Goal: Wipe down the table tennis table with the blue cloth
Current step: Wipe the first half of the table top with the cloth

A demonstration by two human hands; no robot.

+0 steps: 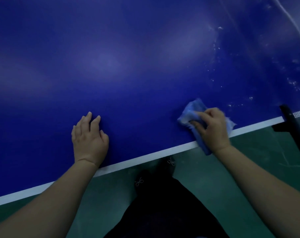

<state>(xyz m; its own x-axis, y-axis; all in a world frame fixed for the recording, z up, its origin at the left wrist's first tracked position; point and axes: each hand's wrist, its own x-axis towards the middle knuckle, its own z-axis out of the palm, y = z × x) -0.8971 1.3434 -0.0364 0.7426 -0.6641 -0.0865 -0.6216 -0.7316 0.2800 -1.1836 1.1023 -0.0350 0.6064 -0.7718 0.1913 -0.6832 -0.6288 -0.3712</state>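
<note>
The dark blue table tennis table (pixel 128 66) fills most of the head view, its white edge line running from lower left to right. My right hand (pixel 212 129) grips the light blue cloth (pixel 193 110) and holds it down on the table close to the near edge; part of the cloth hangs over the white line. My left hand (pixel 89 140) rests flat on the table surface, fingers straight, to the left of the cloth. White specks and smears mark the surface at the right, beyond the cloth.
A black net post (pixel 293 133) with a strip of net stands at the table's right edge. Below the edge lies a green floor (pixel 214 177), with my dark trousers and shoes (pixel 163 194) in the middle.
</note>
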